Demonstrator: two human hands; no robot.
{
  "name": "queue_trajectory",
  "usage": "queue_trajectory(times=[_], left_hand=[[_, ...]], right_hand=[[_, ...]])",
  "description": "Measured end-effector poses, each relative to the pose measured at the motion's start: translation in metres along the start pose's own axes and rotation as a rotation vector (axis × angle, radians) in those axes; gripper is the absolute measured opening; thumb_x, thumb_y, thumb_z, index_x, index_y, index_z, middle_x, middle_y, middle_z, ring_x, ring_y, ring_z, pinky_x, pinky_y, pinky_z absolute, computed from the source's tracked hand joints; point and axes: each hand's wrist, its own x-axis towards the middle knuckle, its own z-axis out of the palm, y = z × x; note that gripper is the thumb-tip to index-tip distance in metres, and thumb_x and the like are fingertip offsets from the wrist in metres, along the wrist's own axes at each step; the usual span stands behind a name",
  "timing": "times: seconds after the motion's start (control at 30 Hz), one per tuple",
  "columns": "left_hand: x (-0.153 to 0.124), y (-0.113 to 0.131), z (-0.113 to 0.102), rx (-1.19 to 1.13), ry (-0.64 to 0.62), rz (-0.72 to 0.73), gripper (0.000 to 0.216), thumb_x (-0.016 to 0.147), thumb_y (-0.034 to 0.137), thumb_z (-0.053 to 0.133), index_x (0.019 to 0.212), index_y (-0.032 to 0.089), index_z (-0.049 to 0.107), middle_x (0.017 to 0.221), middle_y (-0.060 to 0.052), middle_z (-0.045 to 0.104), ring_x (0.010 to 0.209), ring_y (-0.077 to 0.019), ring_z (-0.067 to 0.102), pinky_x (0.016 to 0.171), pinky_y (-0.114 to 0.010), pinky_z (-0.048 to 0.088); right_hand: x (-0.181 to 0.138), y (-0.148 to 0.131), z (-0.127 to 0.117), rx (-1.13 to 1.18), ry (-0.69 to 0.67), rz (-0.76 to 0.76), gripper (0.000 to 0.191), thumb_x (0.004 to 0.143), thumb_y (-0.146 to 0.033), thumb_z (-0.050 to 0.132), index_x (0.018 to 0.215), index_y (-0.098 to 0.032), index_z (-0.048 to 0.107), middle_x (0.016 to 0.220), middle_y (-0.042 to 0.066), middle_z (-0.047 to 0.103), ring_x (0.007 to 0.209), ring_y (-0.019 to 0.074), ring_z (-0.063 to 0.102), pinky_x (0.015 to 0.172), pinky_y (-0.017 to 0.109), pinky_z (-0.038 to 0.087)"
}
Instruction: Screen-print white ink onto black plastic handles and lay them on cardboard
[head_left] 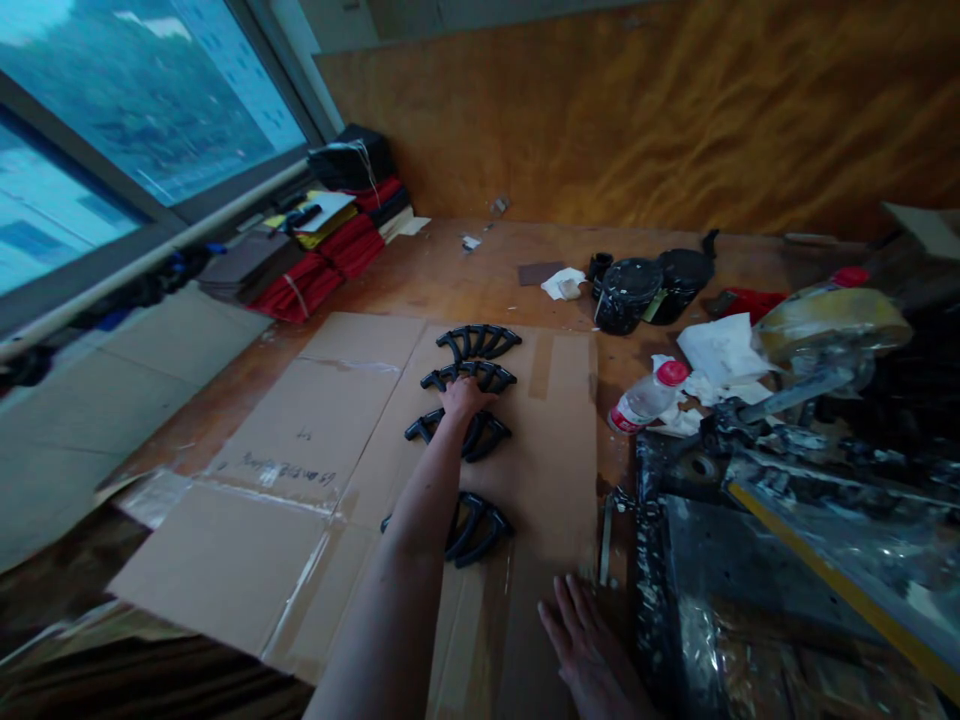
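Several black curved handle-like parts lie in fan-shaped groups on the flattened cardboard [551, 450]. The farthest group [480, 341] is untouched. My left hand [465, 396] rests on the second group [495, 376], fingers spread over the parts and thumb out to the right. Its fingertips are hard to see against the black. Below it, my forearm partly covers a third group [487, 436] and the nearest group [480, 530]. My right hand [592, 640] lies flat with fingers spread at the cardboard's right edge, holding nothing.
A bottle with a red cap [646, 398] stands right of the cardboard, near crumpled white paper [724, 348] and black tubs [630, 295]. A metal machine [697, 545] occupies the right side. Red cloth stacks [304, 285] sit by the window at left.
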Motion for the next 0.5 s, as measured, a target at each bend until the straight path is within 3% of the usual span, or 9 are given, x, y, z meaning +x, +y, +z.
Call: queue_trajectory(times=[0.1,0.2,0.33,0.5], left_hand=[[-0.016,0.000,-0.005,-0.011,0.054,0.043,0.061,0.075,0.061,0.060,0.125,0.027,0.057,0.137,-0.010,0.053,0.125,-0.0341,0.045,0.100,-0.050,0.037],[-0.056,-0.007,-0.006,-0.053,0.209,0.098,0.060,0.082,0.059,0.054,0.132,0.026,0.051,0.145,-0.009,0.045,0.134,-0.0324,0.036,0.106,-0.051,0.031],[-0.147,-0.037,0.019,-0.119,0.457,0.172,0.046,0.086,0.051,0.054,0.123,0.024,0.057,0.139,-0.008,0.052,0.133,-0.0264,0.041,0.113,-0.047,0.026],[-0.261,-0.082,0.067,-0.088,0.545,0.128,0.041,0.085,0.046,0.058,0.120,0.026,0.058,0.134,-0.009,0.056,0.129,-0.0289,0.047,0.113,-0.053,0.026]], right_hand=[[0.001,-0.002,-0.008,0.041,-0.059,0.037,0.074,0.073,0.000,0.059,0.140,-0.028,0.045,0.150,0.011,0.035,0.136,0.0354,0.033,0.108,0.052,0.038],[0.004,-0.003,-0.021,0.063,-0.122,0.050,0.073,0.074,0.000,0.057,0.141,-0.027,0.044,0.151,0.012,0.033,0.138,0.0351,0.029,0.110,0.053,0.034],[0.006,-0.004,-0.032,0.059,-0.160,0.043,0.074,0.073,0.003,0.053,0.141,-0.026,0.045,0.150,0.013,0.033,0.139,0.0336,0.029,0.111,0.051,0.033],[0.005,-0.004,-0.035,0.068,-0.093,0.039,0.072,0.073,0.003,0.050,0.140,-0.022,0.046,0.151,0.014,0.031,0.140,0.0325,0.025,0.112,0.051,0.030]])
